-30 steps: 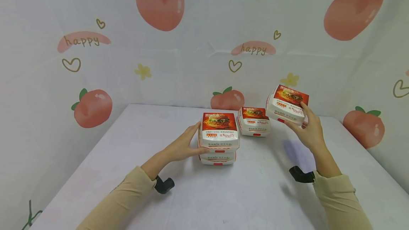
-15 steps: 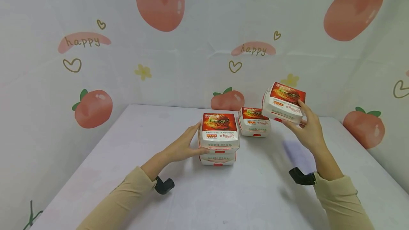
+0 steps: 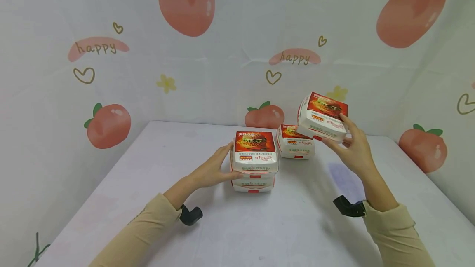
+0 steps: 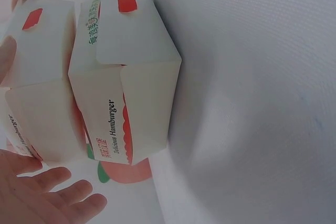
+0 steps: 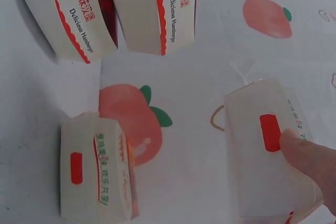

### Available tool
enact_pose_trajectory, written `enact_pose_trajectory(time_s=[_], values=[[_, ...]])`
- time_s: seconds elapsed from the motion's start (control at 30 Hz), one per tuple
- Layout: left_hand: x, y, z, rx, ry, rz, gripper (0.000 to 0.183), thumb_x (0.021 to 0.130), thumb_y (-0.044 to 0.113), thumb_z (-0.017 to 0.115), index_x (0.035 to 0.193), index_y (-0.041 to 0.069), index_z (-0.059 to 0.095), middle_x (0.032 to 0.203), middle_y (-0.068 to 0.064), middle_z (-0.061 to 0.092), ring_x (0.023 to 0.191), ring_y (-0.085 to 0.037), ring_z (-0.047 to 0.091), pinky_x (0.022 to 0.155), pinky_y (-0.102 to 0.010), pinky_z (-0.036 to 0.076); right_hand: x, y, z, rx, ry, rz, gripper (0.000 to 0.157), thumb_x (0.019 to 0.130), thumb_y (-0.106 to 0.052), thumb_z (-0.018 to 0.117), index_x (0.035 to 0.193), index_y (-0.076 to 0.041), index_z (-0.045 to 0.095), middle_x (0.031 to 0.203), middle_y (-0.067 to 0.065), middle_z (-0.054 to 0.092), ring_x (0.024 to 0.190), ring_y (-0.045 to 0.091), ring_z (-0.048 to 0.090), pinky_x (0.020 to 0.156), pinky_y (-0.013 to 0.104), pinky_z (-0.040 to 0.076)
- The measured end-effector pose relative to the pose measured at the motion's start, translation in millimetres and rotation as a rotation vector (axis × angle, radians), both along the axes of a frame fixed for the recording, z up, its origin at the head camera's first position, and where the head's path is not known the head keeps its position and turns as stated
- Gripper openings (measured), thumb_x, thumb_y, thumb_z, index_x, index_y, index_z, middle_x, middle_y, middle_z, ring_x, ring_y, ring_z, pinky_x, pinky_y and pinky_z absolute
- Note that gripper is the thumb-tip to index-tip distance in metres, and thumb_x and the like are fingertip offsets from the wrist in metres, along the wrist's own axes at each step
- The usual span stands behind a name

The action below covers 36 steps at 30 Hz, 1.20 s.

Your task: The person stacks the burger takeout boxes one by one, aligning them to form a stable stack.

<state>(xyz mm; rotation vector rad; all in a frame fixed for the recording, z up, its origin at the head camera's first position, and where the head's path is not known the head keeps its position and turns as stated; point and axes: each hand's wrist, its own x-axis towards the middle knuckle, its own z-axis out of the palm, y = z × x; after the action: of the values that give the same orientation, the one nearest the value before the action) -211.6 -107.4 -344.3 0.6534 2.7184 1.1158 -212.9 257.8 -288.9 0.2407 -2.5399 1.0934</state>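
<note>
Two white hamburger boxes with red burger-picture lids stand stacked mid-table. My left hand (image 3: 212,171) holds the upper box (image 3: 254,160) by its left side, thumb across the front, the other fingers farther back. Under it sits the lower box (image 3: 253,184), its plain side facing the left wrist view. My right hand (image 3: 357,148) grips a third hamburger box (image 3: 322,120) in the air, thumb at the front near the red tab, fingers on the right side. That box is tilted and overlaps another hamburger box (image 3: 295,149) on the table behind, hiding part of its lid.
The white-covered table (image 3: 237,230) runs back to a fabric backdrop (image 3: 222,85) printed with peaches, hearts and "happy". Dark wrist-worn pieces show below both hands, such as the left one (image 3: 191,215). A green stem-like thing (image 3: 37,252) is at the lower left.
My right hand has carried its hamburger box left and slightly upward, so it overlaps the back box more. The left hand and the stack stay in place.
</note>
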Motion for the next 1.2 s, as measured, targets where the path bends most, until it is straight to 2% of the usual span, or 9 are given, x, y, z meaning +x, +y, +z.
enact_pose_trajectory(time_s=[0.67, 1.2], values=[[1.0, 0, 3.2, 0.004, -0.006, -0.003, 0.102, 0.080, 0.045, 0.070, 0.151, 0.012, 0.005, 0.155, -0.012, 0.017, 0.143, -0.030, 0.021, 0.112, -0.056, 0.027, 8.6, -20, 8.5, 0.023, -0.016, 0.053, 0.084, 0.085, -0.024, 0.068, 0.151, -0.015, 0.016, 0.141, 0.033, 0.028, 0.118, 0.051, 0.041, 0.093, 0.066, 0.039], [1.6, 0, 3.3, -0.007, -0.001, 0.001, 0.101, 0.080, 0.044, 0.070, 0.151, 0.011, 0.006, 0.155, -0.012, 0.018, 0.143, -0.029, 0.021, 0.112, -0.055, 0.027, 10.6, -38, 7.9, 0.025, 0.020, 0.126, 0.082, 0.084, -0.020, 0.070, 0.150, -0.019, 0.021, 0.142, 0.026, 0.032, 0.125, 0.044, 0.037, 0.095, 0.061, 0.042]])
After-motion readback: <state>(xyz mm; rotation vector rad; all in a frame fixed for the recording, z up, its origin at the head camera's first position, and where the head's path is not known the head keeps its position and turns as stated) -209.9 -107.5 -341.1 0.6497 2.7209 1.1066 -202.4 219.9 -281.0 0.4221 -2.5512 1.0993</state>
